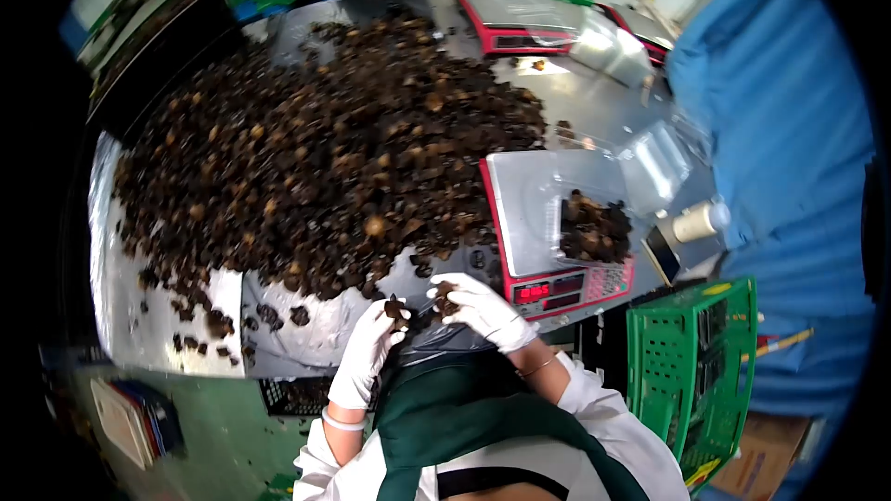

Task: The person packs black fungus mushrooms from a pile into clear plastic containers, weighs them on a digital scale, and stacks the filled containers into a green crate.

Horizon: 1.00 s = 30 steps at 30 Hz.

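At six o'clock, by the near edge of the metal worktop (548,83), both hands are in white gloves and just apart from each other. The left hand (374,339) pinches a dark piece (396,314) between thumb and fingers, while the right hand (478,306), its fingers bent, pinches a brown piece (445,297). A broad heap (325,148) of similar brown and black pieces spreads from the middle out to nine and ten o'clock, with a few loose pieces (218,323) lying at eight o'clock. Against the heap's right side, at three o'clock, is the near scale (524,213), red-edged and with a lit red display; on its plate, towards its right side, rests a clear tray (594,230) of the same kind of pieces. Just beyond that scale's right edge are a phone (662,255) and a white bottle (701,221), with clear plastic packaging (655,162) between two and three o'clock. Another red-edged scale, the far scale (515,23), stands at one o'clock, a dark bin (162,56) at ten, and a green crate (664,362) at four, below the worktop's edge.
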Each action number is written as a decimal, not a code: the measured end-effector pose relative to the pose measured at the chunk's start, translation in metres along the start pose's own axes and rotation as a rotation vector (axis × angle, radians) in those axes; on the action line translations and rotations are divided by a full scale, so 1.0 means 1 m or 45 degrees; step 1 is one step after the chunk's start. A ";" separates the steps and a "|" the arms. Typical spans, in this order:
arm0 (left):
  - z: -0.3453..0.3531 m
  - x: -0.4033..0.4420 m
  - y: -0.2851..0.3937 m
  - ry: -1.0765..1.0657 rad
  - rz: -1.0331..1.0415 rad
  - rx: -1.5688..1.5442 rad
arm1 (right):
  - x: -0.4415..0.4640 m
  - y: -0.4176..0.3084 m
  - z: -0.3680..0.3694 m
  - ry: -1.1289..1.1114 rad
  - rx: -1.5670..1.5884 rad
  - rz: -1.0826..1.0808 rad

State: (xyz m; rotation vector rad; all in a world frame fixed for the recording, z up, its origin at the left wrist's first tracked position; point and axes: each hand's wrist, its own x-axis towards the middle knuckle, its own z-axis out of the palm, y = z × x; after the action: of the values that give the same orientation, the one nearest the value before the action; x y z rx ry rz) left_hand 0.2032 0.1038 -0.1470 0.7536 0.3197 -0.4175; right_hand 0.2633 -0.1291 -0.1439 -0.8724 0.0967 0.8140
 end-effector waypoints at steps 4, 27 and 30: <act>0.053 0.027 -0.001 0.017 0.344 0.894 | -0.022 -0.008 0.023 0.077 0.033 -0.063; 0.167 0.102 -0.039 0.032 0.582 1.392 | -0.104 -0.211 -0.195 1.541 -1.916 -1.020; 0.192 0.112 -0.051 -0.023 0.409 1.282 | -0.087 -0.218 -0.206 1.153 -1.106 -0.661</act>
State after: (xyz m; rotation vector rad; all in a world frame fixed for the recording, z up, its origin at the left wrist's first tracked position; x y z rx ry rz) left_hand 0.3013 -0.0947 -0.0921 1.7545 -0.0618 -0.2607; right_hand 0.3979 -0.4080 -0.1054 -1.9467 0.3052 -0.1279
